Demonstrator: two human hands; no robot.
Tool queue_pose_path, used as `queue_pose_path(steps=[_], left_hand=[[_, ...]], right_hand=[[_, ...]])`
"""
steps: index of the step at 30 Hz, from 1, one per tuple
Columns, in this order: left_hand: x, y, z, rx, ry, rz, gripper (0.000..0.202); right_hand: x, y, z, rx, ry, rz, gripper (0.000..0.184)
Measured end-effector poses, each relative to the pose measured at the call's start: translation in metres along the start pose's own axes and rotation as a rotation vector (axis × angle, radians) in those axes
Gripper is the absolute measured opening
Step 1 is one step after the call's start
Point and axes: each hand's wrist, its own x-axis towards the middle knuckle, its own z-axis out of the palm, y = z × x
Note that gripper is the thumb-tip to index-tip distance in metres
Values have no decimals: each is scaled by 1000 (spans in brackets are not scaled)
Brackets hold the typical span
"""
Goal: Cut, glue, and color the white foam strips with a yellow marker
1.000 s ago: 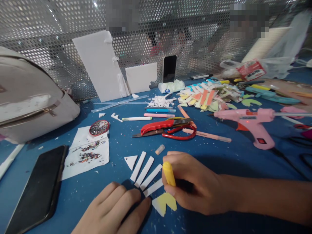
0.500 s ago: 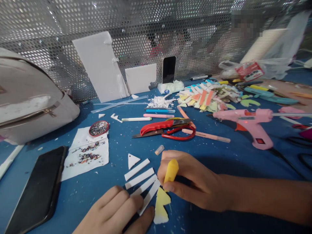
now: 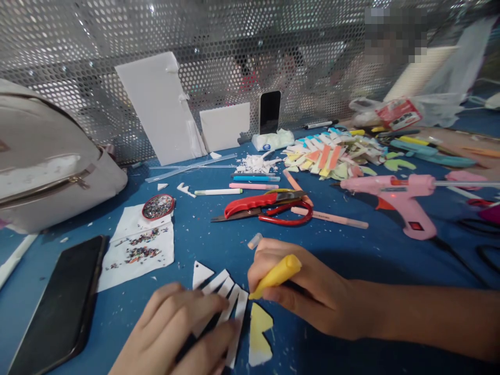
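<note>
My right hand [image 3: 300,286] is closed around a yellow marker [image 3: 278,276], its tip pointing down at the top end of the nearest white strip. My left hand [image 3: 183,330] lies with spread fingers over several white strips [image 3: 239,323], fanned out on the blue table; their lower parts are partly hidden under the fingers. At the top of the fan sits a white triangular piece [image 3: 202,274] with a small dark hole. A notched piece coloured yellow [image 3: 260,333], with a whitish lower end, lies just right of the strips.
Red-handled scissors [image 3: 265,205], several markers [image 3: 219,191] and a marker cap [image 3: 255,240] lie beyond my hands. A pink glue gun [image 3: 402,198] rests at right, below a heap of coloured strips [image 3: 332,153]. At left are a phone [image 3: 58,302], glitter on paper [image 3: 136,250] and a bag [image 3: 54,156].
The marker has tilted over to the right, and its tip has left the yellow piece for the strips. My left hand has shifted up onto the strips, which now fan more steeply.
</note>
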Motion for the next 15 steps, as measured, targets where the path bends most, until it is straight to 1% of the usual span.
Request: queue_pose_path(steps=[1,2,4,5,7,8,11,12,15], left_hand=[[2,-3,-1,10,-9,-14,26],[4,-7,-3,13,-45,-23,32],[9,-15,-8,-8,-129,-2,48],[11,-19,-11,-18,-222,-45,56],[14,-26,-16,-66,-265,-53,71],[14,-28,-18,-120,-318,-58,75],[11,-31,-20,-216,-374,-185,70],[10,-31,-19,-234,-370,-216,67],[8,-29,-14,-296,-353,-225,60]], right_hand=[[0,1,0,26,14,-7,21],[-1,2,1,53,26,-14,22],[-1,3,1,95,44,-17,25],[-1,3,1,109,51,-16,26],[-1,3,1,129,66,-14,27],[-1,3,1,137,70,-14,28],[-2,2,0,169,76,-11,29],[-2,2,0,181,89,-6,29],[-2,1,0,226,161,47,29]])
